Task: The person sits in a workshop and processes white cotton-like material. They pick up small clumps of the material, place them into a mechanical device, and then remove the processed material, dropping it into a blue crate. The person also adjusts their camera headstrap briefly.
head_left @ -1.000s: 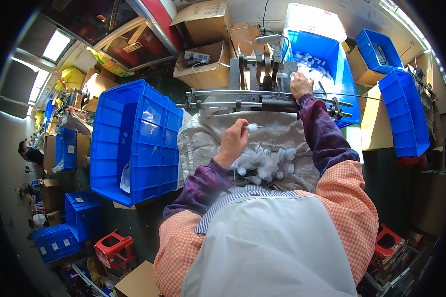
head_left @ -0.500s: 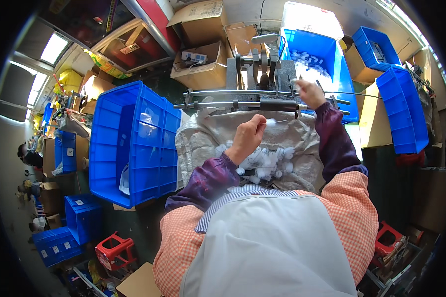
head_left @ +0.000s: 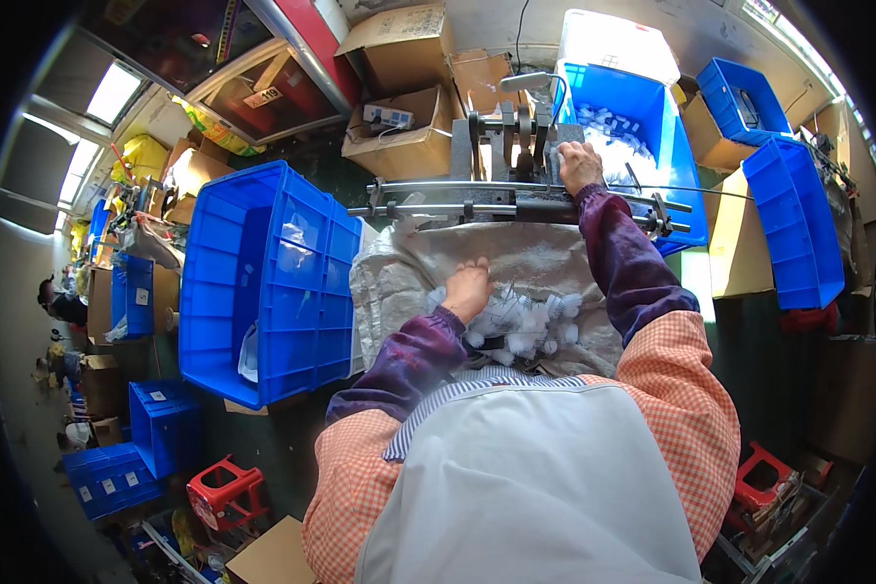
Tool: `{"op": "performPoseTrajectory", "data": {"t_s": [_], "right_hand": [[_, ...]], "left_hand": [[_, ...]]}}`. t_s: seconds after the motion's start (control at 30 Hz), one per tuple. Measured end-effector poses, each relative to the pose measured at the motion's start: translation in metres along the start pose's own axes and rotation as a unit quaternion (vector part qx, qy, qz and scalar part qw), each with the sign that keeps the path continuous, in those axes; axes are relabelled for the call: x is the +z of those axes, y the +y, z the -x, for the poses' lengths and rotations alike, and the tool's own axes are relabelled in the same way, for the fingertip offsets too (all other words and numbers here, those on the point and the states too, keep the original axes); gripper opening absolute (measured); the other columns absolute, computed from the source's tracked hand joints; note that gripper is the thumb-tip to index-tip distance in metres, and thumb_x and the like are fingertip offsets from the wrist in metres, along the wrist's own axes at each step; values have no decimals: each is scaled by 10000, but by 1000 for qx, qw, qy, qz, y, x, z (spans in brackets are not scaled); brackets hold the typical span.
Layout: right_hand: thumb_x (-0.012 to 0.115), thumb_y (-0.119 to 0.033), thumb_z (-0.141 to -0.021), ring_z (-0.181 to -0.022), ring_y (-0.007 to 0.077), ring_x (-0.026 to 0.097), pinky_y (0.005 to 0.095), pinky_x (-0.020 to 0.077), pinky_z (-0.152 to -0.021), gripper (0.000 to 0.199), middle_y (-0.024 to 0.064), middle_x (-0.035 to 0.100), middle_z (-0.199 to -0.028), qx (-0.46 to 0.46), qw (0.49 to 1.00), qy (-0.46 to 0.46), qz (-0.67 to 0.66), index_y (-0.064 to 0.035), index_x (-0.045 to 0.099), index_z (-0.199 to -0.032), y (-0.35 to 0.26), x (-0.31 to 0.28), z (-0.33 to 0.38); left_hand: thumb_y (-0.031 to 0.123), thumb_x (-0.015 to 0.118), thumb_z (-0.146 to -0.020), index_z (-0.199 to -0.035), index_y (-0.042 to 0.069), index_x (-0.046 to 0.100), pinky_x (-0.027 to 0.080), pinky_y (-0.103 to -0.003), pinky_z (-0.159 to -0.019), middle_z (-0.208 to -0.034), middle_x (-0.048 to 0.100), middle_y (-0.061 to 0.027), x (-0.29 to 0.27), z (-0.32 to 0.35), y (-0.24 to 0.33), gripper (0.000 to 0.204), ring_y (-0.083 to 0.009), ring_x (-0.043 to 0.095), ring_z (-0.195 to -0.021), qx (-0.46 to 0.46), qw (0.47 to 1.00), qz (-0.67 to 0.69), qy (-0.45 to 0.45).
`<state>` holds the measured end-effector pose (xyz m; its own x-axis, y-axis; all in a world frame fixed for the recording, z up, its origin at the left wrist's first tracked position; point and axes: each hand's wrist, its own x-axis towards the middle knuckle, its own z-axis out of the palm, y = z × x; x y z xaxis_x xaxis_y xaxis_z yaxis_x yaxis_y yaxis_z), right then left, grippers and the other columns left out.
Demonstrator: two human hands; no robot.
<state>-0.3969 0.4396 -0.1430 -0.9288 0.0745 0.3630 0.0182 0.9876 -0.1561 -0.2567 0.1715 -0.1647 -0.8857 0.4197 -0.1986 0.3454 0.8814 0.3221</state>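
Note:
My left hand [head_left: 469,288] hangs low over the sacking at the left edge of a pile of small white brushes [head_left: 528,326] with thin wire stems. Its fingers are loosely bent with the tips a little apart, and no brush shows in it. Farther off, my right hand [head_left: 581,167] rests at the right side of a dark metal bench machine [head_left: 519,146]. Its fingers curl down over the machine's block, hiding whatever is under them. Metal rods [head_left: 457,189] run across the machine's front. Grey woven sacking [head_left: 399,282] spreads below them, under the brushes.
A blue crate [head_left: 307,282] stands on its side at my left. Behind the machine to the right, a blue bin [head_left: 674,161] holds many white pieces. More blue crates [head_left: 798,229], cardboard boxes [head_left: 399,127] and a red stool [head_left: 226,492] surround the place.
My left hand has dropped toward the pile, and the white brush it held no longer shows in it. My right hand has shifted left and away from me, onto the machine's block.

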Motion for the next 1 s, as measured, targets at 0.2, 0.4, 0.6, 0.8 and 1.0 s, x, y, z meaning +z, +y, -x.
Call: {"op": "performPoseTrajectory", "data": {"t_s": [0.2, 0.4, 0.6, 0.8, 1.0], "right_hand": [[563, -222, -803, -980, 237, 506, 380, 407, -820, 138, 26, 599, -938, -21, 999, -24, -20, -133, 597, -902, -3, 4, -7], [538, -242, -822, -1025, 241, 483, 390, 363, -872, 172, 19, 600, -978, -12, 998, -45, -47, -133, 602, -939, 3, 11, -11], [517, -315, -834, -1091, 225, 473, 445, 306, -925, 248, -21, 600, -1060, 42, 990, -121, -60, -186, 613, -1023, 2, 8, -18], [536, -339, -814, -1111, 215, 450, 446, 268, -949, 241, 4, 581, -1095, 112, 991, -72, 1, -195, 636, -979, 10, 5, -9], [552, -328, -773, -1090, 253, 397, 441, 278, -929, 291, 64, 520, -1062, 90, 993, -71, 27, -143, 633, -983, 2, -6, 7]], "left_hand": [[224, 613, -757, -1029, 57, 496, 472, -412, -765, -982, 587, -149, 7, -4, -1, 340, -313, 564, -941, -25, 1000, 11, -9], [218, 610, -749, -986, 69, 519, 470, -408, -752, -957, 593, -125, 14, -3, -3, 294, -299, 567, -926, 5, 1000, 10, -3], [191, 593, -729, -939, 58, 515, 477, -388, -733, -916, 599, -120, 18, -2, -6, 260, -289, 566, -901, 21, 999, 21, 28], [189, 604, -744, -957, 67, 529, 468, -406, -750, -916, 606, -127, 9, -2, -2, 257, -307, 571, -906, 13, 999, 33, 33], [147, 608, -752, -958, 59, 529, 464, -405, -741, -895, 604, -130, -4, -1, 5, 238, -325, 562, -884, 13, 991, 83, 100]]}}
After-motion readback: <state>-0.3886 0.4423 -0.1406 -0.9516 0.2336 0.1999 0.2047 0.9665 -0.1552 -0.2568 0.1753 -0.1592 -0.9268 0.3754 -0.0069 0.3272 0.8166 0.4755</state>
